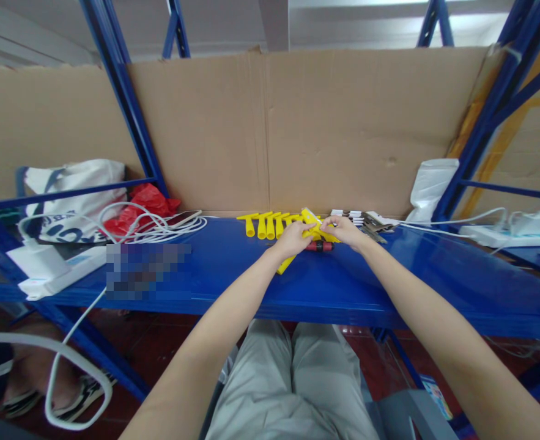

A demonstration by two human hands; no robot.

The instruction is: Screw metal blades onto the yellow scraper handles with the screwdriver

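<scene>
My left hand (293, 238) is closed around a yellow scraper (287, 265), its handle end showing below my fingers and its wide head above them. A pale strip lies along that head. My right hand (343, 232) pinches at the head's right side, though its fingertips partly hide what they grip. Just beneath both hands a red and black screwdriver (321, 245) lies on the blue shelf. To the left, several yellow T-shaped scraper handles (261, 228) stand in a row. Flat metal blades (376, 227) and small black-and-white pieces (348, 215) lie beyond my right hand.
A cardboard panel (343, 134) closes off the back of the blue shelf (233, 269). Coiled white cables (178, 227), a red plastic bag (144, 205) and a power strip (81, 266) are at left. Another power strip (490, 235) and a white pouch (430, 189) are at right.
</scene>
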